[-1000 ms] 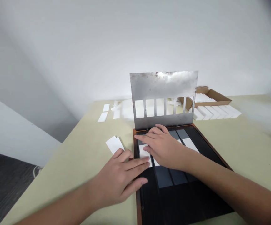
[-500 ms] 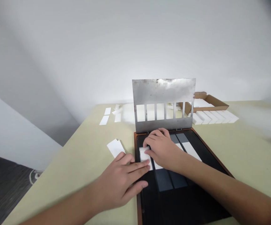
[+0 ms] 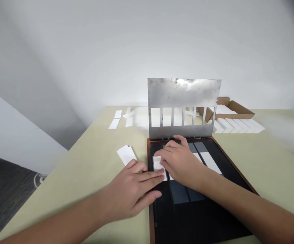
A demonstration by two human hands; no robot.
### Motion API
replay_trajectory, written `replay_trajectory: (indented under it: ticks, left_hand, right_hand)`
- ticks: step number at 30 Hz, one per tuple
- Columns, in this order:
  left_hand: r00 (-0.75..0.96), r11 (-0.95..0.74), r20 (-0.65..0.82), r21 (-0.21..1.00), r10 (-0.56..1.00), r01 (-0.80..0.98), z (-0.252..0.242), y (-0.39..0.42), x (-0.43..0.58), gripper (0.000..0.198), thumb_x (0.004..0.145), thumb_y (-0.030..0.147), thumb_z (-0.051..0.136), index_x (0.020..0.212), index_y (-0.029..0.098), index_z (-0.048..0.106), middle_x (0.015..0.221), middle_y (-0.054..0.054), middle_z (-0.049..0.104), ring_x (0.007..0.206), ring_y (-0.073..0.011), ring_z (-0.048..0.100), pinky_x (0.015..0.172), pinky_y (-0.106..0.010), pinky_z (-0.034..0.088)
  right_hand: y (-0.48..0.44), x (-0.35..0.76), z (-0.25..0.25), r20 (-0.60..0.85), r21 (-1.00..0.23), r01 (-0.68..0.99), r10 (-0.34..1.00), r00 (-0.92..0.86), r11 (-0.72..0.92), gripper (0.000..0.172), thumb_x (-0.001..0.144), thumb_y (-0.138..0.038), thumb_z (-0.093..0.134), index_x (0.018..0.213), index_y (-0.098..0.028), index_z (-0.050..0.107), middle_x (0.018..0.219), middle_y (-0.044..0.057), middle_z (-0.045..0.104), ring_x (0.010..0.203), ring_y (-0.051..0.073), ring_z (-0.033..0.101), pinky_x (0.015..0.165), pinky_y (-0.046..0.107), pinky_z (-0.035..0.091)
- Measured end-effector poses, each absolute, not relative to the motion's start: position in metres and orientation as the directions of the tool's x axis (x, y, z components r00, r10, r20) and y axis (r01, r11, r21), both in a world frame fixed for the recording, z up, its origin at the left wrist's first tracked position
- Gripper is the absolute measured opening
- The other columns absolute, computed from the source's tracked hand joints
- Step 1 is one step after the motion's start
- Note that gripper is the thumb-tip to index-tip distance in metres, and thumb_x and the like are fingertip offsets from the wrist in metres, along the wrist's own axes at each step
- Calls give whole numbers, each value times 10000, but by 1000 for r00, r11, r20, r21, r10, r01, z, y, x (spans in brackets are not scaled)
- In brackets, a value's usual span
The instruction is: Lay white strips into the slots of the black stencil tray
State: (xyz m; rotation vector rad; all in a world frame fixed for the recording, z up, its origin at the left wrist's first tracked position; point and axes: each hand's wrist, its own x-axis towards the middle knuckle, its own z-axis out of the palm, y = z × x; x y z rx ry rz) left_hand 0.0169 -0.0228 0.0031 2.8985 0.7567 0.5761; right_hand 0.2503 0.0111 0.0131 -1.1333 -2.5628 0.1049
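White cards (image 3: 211,163) already lie in a row across your flat black board (image 3: 197,220), the leftmost card (image 3: 157,164) under your fingers; the smudged metal plate (image 3: 183,93), with its rectangular cut-outs, stands raised, not yet lowered. Thin overlapping cards (image 3: 126,155) remain on the smooth worktop (image 3: 85,169). Your left hand (image 3: 130,189) is loosely spread, fingertips on the leftmost card's near end, gripping nothing; your right hand (image 3: 181,162) curls at its far end, whether pinching I can't tell.
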Motion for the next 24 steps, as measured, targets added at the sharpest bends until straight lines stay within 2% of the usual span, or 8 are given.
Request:
replay_trajectory:
  ticks: [2,3,6,8,14,19,24]
  left_hand:
    - [804,-872,337,187,489,452,2,-22,17,380,1060,343,573,1409,204,631,1411,-24,687,914,-225,556,827,-400,382]
    - [801,-872,343,190,490,451,2,-22,17,380,1061,344,574,1412,210,628,1404,-23,692,909,-223,557,824,-400,382]
    - [793,-871,361,197,491,450,2,-23,17,381,1054,337,590,1415,221,623,1373,-22,711,900,-213,561,815,-394,383]
    - [791,-870,361,205,494,449,1,-23,17,382,1051,328,595,1417,218,619,1357,-20,720,901,-210,562,814,-390,380]
    - [797,-864,335,219,503,454,-3,-24,16,375,1051,306,593,1414,215,630,1297,-23,734,949,-233,537,860,-393,371]
    - [735,-819,363,259,573,511,-6,-24,15,317,1048,303,586,1344,311,701,1217,-104,604,1096,-275,523,957,-436,392]
    - [727,-795,324,284,605,536,-7,-22,14,328,1057,302,567,1350,387,689,1418,-105,480,1296,-323,473,1037,-511,389]
  right_hand:
    - [11,250,13,267,-240,718,755,-598,654,364,947,-113,590,1295,-177,677,937,45,771,1029,236,623,1162,527,203]
    - [12,250,13,263,-251,717,758,-597,651,351,956,-133,596,1291,-189,684,938,42,771,1030,237,621,1157,526,207]
    - [14,251,12,257,-231,700,737,-626,676,185,984,-184,597,973,-234,774,869,17,747,1000,232,603,1152,529,190]
    - [15,251,11,258,-189,686,709,-656,703,232,990,-190,592,836,-231,761,842,11,724,970,222,589,1151,529,185]
    - [14,254,12,211,-14,622,611,-763,783,249,989,-155,564,813,-210,731,835,18,680,908,208,554,1145,519,217]
    - [14,256,13,219,45,593,572,-791,804,220,985,-143,562,848,-204,724,821,13,656,931,216,551,1159,523,213]
    - [14,256,10,229,70,579,552,-802,812,202,980,-144,570,853,-197,719,820,11,653,933,218,555,1158,528,223]
